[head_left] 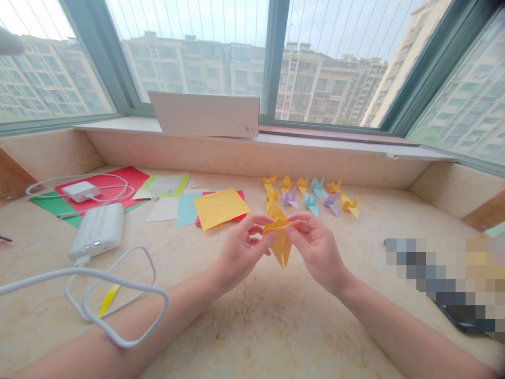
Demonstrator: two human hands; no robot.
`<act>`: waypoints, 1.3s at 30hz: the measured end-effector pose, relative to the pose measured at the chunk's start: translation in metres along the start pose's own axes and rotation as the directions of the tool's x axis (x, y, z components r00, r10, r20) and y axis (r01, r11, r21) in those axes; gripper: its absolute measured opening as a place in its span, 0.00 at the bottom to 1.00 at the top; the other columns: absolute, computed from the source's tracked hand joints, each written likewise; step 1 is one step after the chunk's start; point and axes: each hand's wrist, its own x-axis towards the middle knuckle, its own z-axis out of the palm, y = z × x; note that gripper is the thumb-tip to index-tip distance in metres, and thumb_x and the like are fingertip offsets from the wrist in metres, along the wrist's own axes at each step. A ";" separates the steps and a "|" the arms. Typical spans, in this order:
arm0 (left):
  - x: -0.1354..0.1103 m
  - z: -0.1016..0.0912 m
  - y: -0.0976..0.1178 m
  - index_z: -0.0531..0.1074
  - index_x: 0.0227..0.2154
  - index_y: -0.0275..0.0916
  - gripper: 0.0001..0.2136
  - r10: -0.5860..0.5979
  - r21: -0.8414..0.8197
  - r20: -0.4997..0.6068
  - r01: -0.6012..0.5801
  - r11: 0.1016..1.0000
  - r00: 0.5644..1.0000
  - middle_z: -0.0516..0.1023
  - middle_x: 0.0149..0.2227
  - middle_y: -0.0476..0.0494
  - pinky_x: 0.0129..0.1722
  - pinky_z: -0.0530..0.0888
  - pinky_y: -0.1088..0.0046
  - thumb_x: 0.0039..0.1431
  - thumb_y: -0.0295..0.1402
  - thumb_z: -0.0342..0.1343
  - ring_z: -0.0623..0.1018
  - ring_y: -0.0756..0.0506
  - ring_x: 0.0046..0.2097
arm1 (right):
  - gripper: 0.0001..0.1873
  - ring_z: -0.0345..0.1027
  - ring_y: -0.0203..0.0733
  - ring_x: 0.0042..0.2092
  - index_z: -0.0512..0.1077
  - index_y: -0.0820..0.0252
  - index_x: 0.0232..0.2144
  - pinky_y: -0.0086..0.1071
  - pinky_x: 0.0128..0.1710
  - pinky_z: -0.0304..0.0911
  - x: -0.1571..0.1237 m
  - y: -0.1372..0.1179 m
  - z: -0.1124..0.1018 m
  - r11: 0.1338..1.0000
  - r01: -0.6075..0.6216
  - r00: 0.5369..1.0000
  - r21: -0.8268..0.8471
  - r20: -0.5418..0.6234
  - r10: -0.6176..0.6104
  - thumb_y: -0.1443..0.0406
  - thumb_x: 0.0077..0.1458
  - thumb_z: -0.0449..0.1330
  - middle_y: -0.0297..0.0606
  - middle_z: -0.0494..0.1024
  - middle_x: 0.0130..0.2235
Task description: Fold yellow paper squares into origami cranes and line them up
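Observation:
A partly folded orange paper figure [279, 231] is held in the air above the marble tabletop, between both hands. My left hand [240, 251] pinches its left side with thumb and fingers. My right hand [317, 247] pinches its right side. Beyond them several finished paper cranes [311, 196] in orange, blue and purple stand in a group on the table. A flat orange sheet [219, 207] lies on top of a pink and a blue sheet to the left of the hands.
A white power bank [97, 229] with a looping white cable [114, 295] lies at the left. A white charger [81, 190] rests on red and green paper [130, 181]. A white box [205, 113] stands on the windowsill. A blurred-out patch covers the right.

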 end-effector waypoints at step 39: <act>0.003 -0.001 0.007 0.79 0.34 0.35 0.06 0.095 -0.039 -0.002 -0.095 0.995 0.995 0.78 0.43 0.40 0.39 0.80 0.71 0.61 0.33 0.61 0.79 0.47 0.39 | 0.02 0.68 0.49 0.57 0.80 0.52 0.34 0.51 0.60 0.63 0.003 0.004 -0.001 0.966 0.249 0.966 -0.076 -0.054 -0.253 0.62 0.57 0.66 0.41 0.77 0.50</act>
